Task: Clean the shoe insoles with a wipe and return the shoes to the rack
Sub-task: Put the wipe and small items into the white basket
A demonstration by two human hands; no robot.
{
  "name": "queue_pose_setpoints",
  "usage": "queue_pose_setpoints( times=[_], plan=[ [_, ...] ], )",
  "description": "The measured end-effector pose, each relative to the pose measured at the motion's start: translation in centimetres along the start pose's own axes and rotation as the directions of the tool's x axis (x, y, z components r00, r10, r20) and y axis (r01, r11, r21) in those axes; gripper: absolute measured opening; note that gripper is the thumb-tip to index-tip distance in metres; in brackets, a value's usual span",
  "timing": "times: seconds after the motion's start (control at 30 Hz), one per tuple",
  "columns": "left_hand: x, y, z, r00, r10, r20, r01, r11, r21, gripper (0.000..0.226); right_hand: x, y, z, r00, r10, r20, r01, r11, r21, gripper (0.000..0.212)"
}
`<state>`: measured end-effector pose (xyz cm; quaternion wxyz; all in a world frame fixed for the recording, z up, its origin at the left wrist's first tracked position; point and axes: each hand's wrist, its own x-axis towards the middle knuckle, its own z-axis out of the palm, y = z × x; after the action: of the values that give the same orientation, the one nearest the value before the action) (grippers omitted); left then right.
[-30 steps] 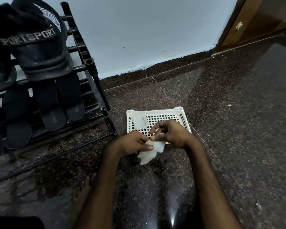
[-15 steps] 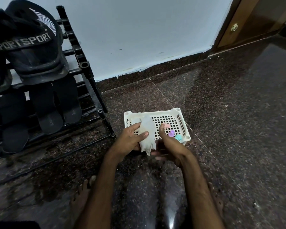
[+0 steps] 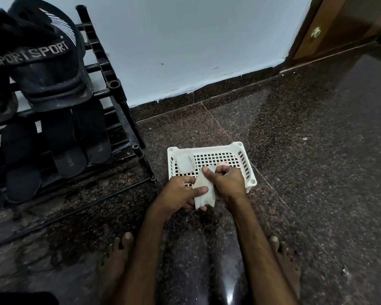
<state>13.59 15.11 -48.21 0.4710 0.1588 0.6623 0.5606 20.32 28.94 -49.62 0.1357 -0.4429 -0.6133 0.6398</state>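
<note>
Two grips curl closed on the white wipe point(image 3: 204, 194), left hand point(image 3: 180, 192) and right hand point(image 3: 227, 183), above the basket point(image 3: 246, 164); it seems soft, limp, light; better to hold its edges.

wipe point(image 3: 204, 192): white, crumpled, held | shoes point(image 3: 46, 69): black, on rack point(image 3: 113, 84)

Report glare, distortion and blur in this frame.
Head view: bright glare streak on the polished floor between the forearms; wide-angle bowing curves the skirting and tilts the rack; left hand, right hand and wipe look slightly soft; the black sandals are lost in shadow.
</note>
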Motion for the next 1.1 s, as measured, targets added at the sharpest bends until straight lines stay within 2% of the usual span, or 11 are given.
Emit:
queue_pose_setpoints(
  times=[0.1,0.23,0.37,0.43,0.53,0.6,0.67,0.77,0.9,1.0,1.1],
  plan=[
    [0.3,-0.3,-0.1,1.000,-0.019,-0.016,0.018,1.000,-0.016,0.033,-0.2,0.4,0.1,0.997,-0.070,-0.029,0.066,0.990,-0.126,0.039],
    [0.7,-0.5,0.1,0.996,0.008,-0.092,-0.024,0.985,-0.172,0.034,-0.7,-0.1,-0.1,0.994,-0.019,0.106,0.020,1.000,-0.001,0.029],
    [0.9,-0.4,0.1,0.984,0.004,-0.180,-0.056,0.957,-0.284,0.026,-1.0,-0.3,-0.4,0.983,-0.014,0.186,0.016,1.000,-0.011,0.031],
    [0.9,-0.3,0.1,0.970,0.022,-0.242,-0.092,0.955,-0.283,0.015,-1.1,-0.4,-0.4,0.970,0.018,0.243,-0.032,0.998,0.053,0.028],
    [1.0,-0.4,0.0,0.935,0.056,-0.351,-0.148,0.959,-0.241,0.007,-1.5,-0.8,-0.8,0.931,0.040,0.362,-0.112,0.977,0.180,0.014],
    [1.3,-0.7,0.1,0.908,0.075,-0.413,-0.159,0.972,-0.172,0.010,-1.7,-0.8,-1.1,0.915,0.061,0.398,-0.162,0.961,0.225,0.028],
    [1.4,-0.6,0.3,0.895,0.087,-0.438,-0.147,0.983,-0.106,0.021,-1.8,-0.7,-1.0,0.931,0.082,0.355,-0.161,0.967,0.197,0.035],
    [1.0,-0.3,0.7,0.935,0.013,-0.354,-0.073,0.985,-0.157,0.033,-1.6,-0.6,-0.7,0.960,0.106,0.260,-0.139,0.983,0.116,0.030],
    [0.3,0.3,0.1,0.988,-0.047,-0.150,0.010,0.972,-0.236,0.027,-1.3,-0.9,-1.2,0.949,0.081,0.306,-0.139,0.975,0.171,0.028],
    [-0.2,0.7,-0.6,0.988,0.019,-0.150,-0.059,0.962,-0.268,0.020,-1.3,-1.4,-2.0,0.914,0.001,0.406,-0.123,0.954,0.275,0.033],
    [-0.4,1.1,-0.7,0.982,0.116,-0.151,-0.149,0.961,-0.235,0.016,-0.9,-1.8,-2.6,0.907,-0.109,0.406,0.018,0.975,0.221,0.023]
  ],
)
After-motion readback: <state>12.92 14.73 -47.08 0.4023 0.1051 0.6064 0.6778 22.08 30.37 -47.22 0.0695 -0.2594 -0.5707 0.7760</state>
